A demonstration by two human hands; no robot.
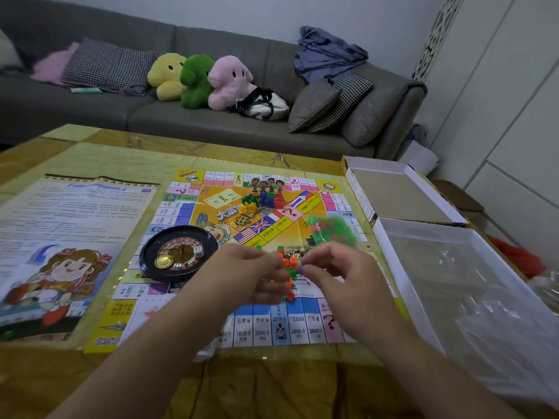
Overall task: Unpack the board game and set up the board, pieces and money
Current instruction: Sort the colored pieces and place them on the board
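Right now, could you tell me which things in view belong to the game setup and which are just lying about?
Job: game board, roulette wheel, orange and green pieces, bagged pieces, rule sheet, box halves.
Lying about: plush toys, cushions, handbag, clothes.

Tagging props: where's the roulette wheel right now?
Head view: the roulette wheel sits on the game board's near-left part, just left of the left hand, right of the instruction sheet.
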